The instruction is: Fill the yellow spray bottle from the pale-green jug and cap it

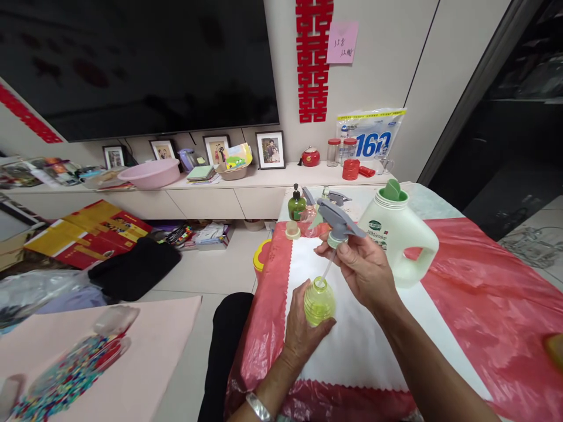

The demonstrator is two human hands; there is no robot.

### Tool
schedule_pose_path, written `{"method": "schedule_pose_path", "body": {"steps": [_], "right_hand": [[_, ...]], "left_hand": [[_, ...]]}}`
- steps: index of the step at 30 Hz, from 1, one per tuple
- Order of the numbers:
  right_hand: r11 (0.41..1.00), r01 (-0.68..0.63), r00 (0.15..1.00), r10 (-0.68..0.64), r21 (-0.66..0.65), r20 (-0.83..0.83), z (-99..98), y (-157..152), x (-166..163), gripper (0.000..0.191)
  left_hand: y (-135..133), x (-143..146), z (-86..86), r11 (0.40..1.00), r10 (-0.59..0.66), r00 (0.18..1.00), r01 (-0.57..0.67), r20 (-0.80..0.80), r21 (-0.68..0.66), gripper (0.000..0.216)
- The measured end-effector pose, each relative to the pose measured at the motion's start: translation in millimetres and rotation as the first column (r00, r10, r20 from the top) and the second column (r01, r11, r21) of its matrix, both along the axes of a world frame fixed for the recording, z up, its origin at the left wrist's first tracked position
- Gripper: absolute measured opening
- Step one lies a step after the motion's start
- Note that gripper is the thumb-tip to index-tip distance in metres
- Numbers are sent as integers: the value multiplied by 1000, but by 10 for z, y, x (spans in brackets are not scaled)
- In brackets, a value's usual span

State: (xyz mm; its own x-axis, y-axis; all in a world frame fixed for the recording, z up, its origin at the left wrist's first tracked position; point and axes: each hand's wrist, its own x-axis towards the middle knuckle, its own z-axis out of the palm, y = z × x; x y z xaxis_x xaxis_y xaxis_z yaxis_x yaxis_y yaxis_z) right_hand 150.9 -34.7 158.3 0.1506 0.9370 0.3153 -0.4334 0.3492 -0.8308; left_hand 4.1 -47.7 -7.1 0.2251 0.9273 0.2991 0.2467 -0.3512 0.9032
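Two hands (303,328) (365,269): one bottle (319,302), one sprayer (336,220).

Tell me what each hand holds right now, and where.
Left hand wraps the yellow-green bottle around its body. Right hand holds the grey trigger sprayer by its collar.

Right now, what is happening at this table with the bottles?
A person sits at a table covered in red plastic. The left hand holds a small yellow-green bottle upright. The right hand holds a grey trigger sprayer head above it, its thin tube reaching down to the bottle's neck. A big white jug stands open behind.
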Motion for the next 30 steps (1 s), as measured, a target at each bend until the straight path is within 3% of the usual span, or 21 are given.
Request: {"method": "schedule_pose_path", "body": {"steps": [7,13,18,23,26,30], "right_hand": [[985,-32,958,78,-169,277,-356,-170,-7,37],[977,8,917,78,-213,391,-559,-300,-59,41],[984,48,874,41,-169,485,-664,-347,-89,41],[991,79,829,-8,-104,559,-820,-337,-95,37],[992,109,839,-63,-55,540,-987,-298,-124,37],[982,182,809,-177,47,561,-1189,-229,-181,36]], "left_hand": [[-4,-8,-9,1000,2,1000,-2,3,1,87],[-16,-13,-12,1000,2,1000,-3,23,23,83],[-33,-16,21,999,-21,999,20,30,33,76],[-65,-42,-51,998,-59,998,59,18,5,76],[-49,-40,-66,1000,17,999,-17,39,-14,77],[8,-32,63,995,98,995,-98,31,-21,64]]}}
